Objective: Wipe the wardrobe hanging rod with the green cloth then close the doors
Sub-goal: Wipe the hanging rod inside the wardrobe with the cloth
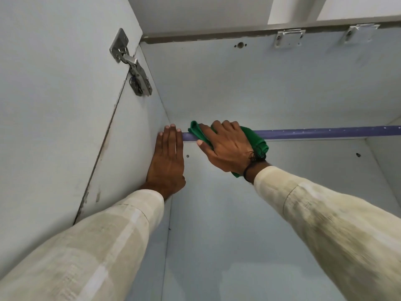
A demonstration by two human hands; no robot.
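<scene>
Right now the fingers [225,127] of the right hand [227,146] curl over the green cloth [258,141], pressing it around the purple hanging rod [325,132] close to its left end; the thumb tip sits on the cloth's near side, so the fabric is pinched against the rod rather than loosely draped. Left of it, the left hand [168,161] lies flat and open, fingers straight, palm against the wardrobe's side panel [130,135], gripping nothing and touching the wall just beside where the rod meets it. Both arms wear pale sleeves [325,213].

I judge the cloth soft, light and easily bunched; it should be held wrapped over the top of the rod with fingers and thumb closing from opposite sides, so it slides without slipping off. Its loose tail hangs near the wrist and could snag. The rod looks stiff, smooth and fixed across the cabinet, so it will take firm pressure. Most of its length, running to the right, seems yet to be wiped. A steel hinge [134,68] shows the left door [54,105] standing open.
</scene>
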